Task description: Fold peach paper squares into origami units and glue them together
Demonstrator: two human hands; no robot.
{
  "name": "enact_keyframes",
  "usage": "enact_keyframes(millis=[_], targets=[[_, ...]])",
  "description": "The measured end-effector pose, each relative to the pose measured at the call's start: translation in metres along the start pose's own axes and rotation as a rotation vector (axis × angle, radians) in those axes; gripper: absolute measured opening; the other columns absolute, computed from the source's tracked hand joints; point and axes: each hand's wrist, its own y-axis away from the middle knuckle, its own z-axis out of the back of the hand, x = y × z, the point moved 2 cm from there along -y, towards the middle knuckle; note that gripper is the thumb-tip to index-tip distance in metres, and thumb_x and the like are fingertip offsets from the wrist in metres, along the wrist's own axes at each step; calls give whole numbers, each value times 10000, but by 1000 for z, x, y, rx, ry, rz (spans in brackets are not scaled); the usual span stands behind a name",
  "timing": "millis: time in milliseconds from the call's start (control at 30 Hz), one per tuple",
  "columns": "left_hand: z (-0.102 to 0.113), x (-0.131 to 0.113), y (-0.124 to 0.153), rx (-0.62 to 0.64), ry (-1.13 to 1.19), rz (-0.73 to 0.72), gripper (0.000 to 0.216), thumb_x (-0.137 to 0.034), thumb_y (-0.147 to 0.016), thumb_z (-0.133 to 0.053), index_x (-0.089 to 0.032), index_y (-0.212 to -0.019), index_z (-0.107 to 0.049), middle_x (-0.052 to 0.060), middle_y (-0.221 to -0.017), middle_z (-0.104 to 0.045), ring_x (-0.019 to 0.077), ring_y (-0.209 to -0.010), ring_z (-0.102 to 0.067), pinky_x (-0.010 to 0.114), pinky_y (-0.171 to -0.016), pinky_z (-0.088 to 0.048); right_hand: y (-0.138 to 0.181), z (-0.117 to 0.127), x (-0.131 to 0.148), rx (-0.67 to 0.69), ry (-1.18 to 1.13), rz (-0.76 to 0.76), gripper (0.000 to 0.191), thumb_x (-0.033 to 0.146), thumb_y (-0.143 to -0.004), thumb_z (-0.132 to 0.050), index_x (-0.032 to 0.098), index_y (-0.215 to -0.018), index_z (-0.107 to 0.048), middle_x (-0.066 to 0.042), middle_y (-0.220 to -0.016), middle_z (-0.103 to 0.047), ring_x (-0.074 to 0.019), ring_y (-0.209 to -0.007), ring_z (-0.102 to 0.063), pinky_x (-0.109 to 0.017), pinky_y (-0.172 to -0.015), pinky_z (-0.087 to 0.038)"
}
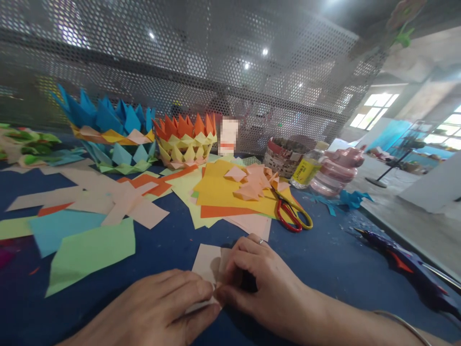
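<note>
My left hand and my right hand meet at the near edge of a blue table, both pinching a small pale pink paper square. The paper lies partly flat on the table, with its near edge folded under my fingertips. My right hand wears a ring, and a thin bangle sits on that wrist. Just beyond the paper lies a stack of yellow and orange sheets topped with several folded pink paper pieces.
Red and yellow scissors lie right of the stack. Loose green, blue and pink sheets cover the left. An orange-yellow paper basket and a blue one stand at the back by a perforated metal screen. A woven basket, bottles and a glue gun sit to the right.
</note>
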Motion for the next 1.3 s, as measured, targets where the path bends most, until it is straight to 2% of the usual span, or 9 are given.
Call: enact_keyframes(millis=[200,467,633,767,900,1033,1167,1300], targets=[[6,-2,-7,-30,-22,-46,398,-222,-1156,-319,-221,-972,-672,-45,-874,-755,95,-810,-710,190,-830,-513,0,0,0,24,-14,-54,229,95,-816,-810,192,-814,-603,17,-847,-639,-146,-803,-588,-296,-789,-429],[4,-3,-7,-114,-31,-102,456,-130,-1146,-273,-197,-1023,-708,-57,-952,-793,88,-838,-696,207,-827,-490,0,8,3,77,-3,-79,252,12,-804,-714,198,-881,-562,-3,-917,-646,-161,-844,-593,-302,-799,-443],[0,-1,-2,-149,54,-87,419,-128,-1142,-315,-193,-1018,-710,-66,-961,-802,80,-882,-692,183,-922,-486,-1,11,3,109,-8,-81,188,47,-868,-681,197,-901,-574,-10,-943,-655,-167,-888,-598,-315,-850,-453],[-3,-3,3,-99,85,-81,409,-54,-1100,-321,-180,-1046,-706,-41,-960,-801,103,-863,-693,223,-933,-505,-1,8,3,100,-37,-93,249,55,-818,-739,204,-909,-561,-3,-958,-664,-174,-919,-603,-323,-875,-457],[-5,-4,3,-95,112,-44,362,-33,-1069,-367,-176,-1055,-699,-18,-913,-787,117,-818,-696,231,-871,-532,1,5,2,85,-21,-140,295,82,-777,-797,205,-907,-562,-10,-981,-670,-190,-934,-604,-347,-883,-458],[-7,-3,-1,-109,206,27,317,-78,-1086,-400,-204,-1044,-688,-39,-880,-779,101,-804,-712,205,-860,-531,0,9,2,123,-78,-110,248,30,-830,-730,202,-920,-575,5,-954,-680,-167,-910,-610,-326,-894,-460],[-3,2,-1,-111,340,132,254,-68,-1026,-504,-238,-1070,-687,-64,-872,-777,84,-793,-720,167,-857,-546,-2,14,-1,158,-78,-74,264,-45,-837,-634,192,-952,-604,0,-943,-684,-160,-895,-609,-302,-869,-466],[8,6,-1,2,290,-18,351,37,-944,-467,-219,-1071,-671,-45,-948,-798,114,-886,-743,218,-942,-551,-2,15,-2,158,-70,-55,355,-112,-771,-591,189,-958,-602,-6,-951,-676,-165,-913,-616,-297,-867,-472]])
